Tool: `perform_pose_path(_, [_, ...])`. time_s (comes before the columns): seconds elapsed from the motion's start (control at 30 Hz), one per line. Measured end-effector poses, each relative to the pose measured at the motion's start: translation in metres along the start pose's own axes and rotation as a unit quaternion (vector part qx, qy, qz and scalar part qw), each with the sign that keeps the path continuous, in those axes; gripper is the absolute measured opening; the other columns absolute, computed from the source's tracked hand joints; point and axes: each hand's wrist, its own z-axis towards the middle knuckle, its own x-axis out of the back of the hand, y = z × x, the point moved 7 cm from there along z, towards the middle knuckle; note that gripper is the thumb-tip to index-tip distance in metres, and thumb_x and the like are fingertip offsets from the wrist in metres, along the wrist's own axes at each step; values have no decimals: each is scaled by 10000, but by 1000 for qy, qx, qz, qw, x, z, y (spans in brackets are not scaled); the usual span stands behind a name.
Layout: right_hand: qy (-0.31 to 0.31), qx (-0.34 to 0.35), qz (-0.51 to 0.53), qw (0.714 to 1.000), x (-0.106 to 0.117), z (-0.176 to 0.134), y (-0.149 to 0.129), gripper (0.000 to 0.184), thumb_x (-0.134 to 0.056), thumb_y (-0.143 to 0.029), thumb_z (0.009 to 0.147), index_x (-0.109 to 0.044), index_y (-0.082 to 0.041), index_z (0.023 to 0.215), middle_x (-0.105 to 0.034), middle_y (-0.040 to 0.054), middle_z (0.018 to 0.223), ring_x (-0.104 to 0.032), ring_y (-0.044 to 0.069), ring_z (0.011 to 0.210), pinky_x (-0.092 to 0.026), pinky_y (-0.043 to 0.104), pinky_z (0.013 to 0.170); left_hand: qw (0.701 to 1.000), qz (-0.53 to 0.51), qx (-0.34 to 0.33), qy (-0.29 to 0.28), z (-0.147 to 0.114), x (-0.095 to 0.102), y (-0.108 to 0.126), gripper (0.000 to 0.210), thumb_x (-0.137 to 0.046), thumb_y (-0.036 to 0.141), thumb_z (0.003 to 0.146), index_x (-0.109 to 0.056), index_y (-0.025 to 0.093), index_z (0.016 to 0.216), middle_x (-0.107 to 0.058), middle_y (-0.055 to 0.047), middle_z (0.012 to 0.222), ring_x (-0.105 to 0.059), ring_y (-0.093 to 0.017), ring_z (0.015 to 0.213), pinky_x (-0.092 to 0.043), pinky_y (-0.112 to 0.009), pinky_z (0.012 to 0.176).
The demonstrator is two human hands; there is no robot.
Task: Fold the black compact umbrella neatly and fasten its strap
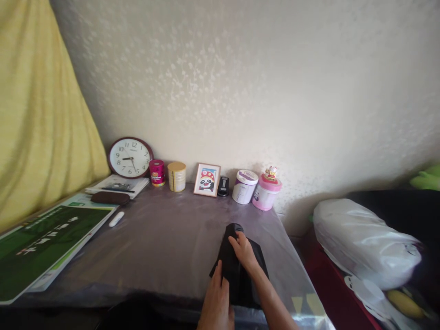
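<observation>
Apparently mid-handling, the right hand [242,250] curls closed on the black item [238,282]; the grip of the left hand [218,289] is indeterminate. Further handling calls for steadying both sides.

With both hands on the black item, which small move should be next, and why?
Perhaps slide the black item slightly farther onto the table: its near end lies close to the front edge, while the right hand is at its far end and the left hand at its left side.

Numerals on the clock [128,161]: 12; 9
</observation>
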Motion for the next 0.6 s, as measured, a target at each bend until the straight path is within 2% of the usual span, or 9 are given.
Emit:
perform_pose_path(0.07, [-12, 3, -31, 999, -3, 1, -3, 315, -498, -293, 791, -565, -96, 1027, -617, 31, 636, -605, 190, 682, -410, 259, 633, 1000, -10, 9, 8, -1, 4, 0, 704, -456, -11, 529, -425, 3, 1232, -203, -221, 1444, -180, -262, 1345, -239, -378, 1107])
perform_pose_path(0.17, [-25, 0, -48, 999, -6, 2, -6, 297, -510, -263, 791, -552, -96, 1033, -644, 50, 670, -626, 198, 733, -418, 255, 629, 1000, -15, 12, 15, -2, 8, -2, 735, -454, 19, 576, -327, 13, 1300, -251, -204, 1434, -220, -245, 1338, -246, -388, 1106])
perform_pose_path(0.27, [-66, -15, -20, 998, -12, 1, -8, 272, -479, -280, 809, -528, -127, 1028, -658, 35, 665, -632, 162, 607, -427, 231, 534, 1000, -6, 22, 6, -2, 11, -10, 764, -466, 88, 633, -219, 38, 1354, -316, -194, 1411, -306, -250, 1307, -282, -414, 1086])
perform_pose_path(0.37, [-133, -29, 40, 990, -20, -4, -10, 219, -403, -322, 839, -526, -168, 936, -654, 3, 616, -614, 122, 490, -419, 196, 450, 999, -39, 32, 13, -3, 19, -17, 790, -480, 152, 657, -160, 53, 1373, -358, -191, 1390, -385, -257, 1262, -330, -402, 1051])
perform_pose_path(0.5, [-170, -15, 62, 983, -23, -8, -16, 218, -370, -316, 838, -525, -178, 771, -672, 6, 639, -624, 98, 508, -417, 165, 445, 994, -58, -13, 93, -5, 41, -12, 925, -528, 168, 619, -31, 115, 1397, -190, -153, 1470, -238, -267, 1335, -294, -426, 1067])
perform_pose_path(0.6, [-177, 11, 40, 983, -21, -9, -21, 219, -377, -289, 828, -531, -184, 712, -683, 5, 645, -618, 93, 507, -411, 169, 465, 986, -9, -41, 161, -6, 52, -4, 900, -553, 172, 636, -77, 196, 1400, -88, -103, 1499, -163, -285, 1356, -268, -466, 1074])
